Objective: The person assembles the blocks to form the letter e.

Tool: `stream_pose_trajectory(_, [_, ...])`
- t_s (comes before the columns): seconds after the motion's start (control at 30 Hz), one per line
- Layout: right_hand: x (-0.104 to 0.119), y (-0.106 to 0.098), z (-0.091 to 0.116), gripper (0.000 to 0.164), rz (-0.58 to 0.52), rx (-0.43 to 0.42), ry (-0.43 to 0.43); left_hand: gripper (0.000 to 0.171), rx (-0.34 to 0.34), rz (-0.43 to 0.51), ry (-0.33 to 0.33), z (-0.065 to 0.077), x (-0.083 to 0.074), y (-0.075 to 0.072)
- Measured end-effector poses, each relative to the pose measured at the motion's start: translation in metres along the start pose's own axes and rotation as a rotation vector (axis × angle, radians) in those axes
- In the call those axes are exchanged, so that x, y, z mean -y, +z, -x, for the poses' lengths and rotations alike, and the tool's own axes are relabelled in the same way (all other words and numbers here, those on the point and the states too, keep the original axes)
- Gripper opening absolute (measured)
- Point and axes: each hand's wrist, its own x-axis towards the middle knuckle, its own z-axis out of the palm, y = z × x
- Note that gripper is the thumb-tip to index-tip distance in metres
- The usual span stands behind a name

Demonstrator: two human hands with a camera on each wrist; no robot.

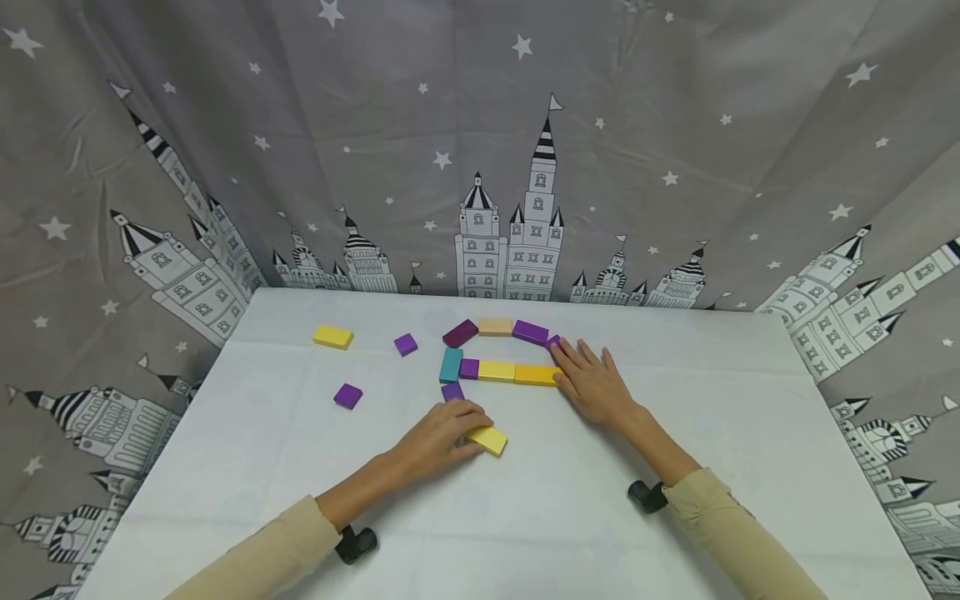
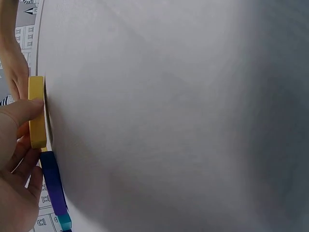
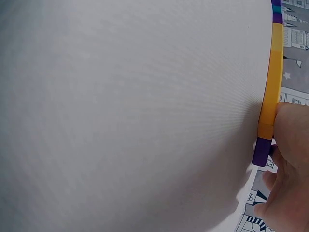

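My left hand (image 1: 441, 435) pinches a yellow block (image 1: 491, 441) between thumb and fingers, near the front of a block outline. The left wrist view shows the thumb on this yellow block (image 2: 36, 113), beside a purple block (image 2: 54, 183). On the right, my right hand (image 1: 597, 388) lies with fingers spread over the outline's right end. Its fingertips touch a small purple block (image 1: 553, 341), and its thumb is at the end of a deep-yellow block (image 1: 534, 375). Part of that right end is hidden under the hand.
A teal block (image 1: 451, 365), a maroon block (image 1: 461, 333), a tan block (image 1: 495, 327) and a purple block (image 1: 530, 332) form the outline's left and back. Loose at left lie a yellow block (image 1: 333, 337) and two purple squares (image 1: 406, 344). A castle-print curtain (image 1: 420, 167) hangs behind.
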Motion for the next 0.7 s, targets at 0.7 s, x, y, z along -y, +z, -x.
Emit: stream_pose_trajectory(0.7, [0.0006,-0.0012,-0.0006,0.058,0.001,0.012,0.008,0.031,-0.016,0.01,0.024,-0.0031,0.0037,0.0019])
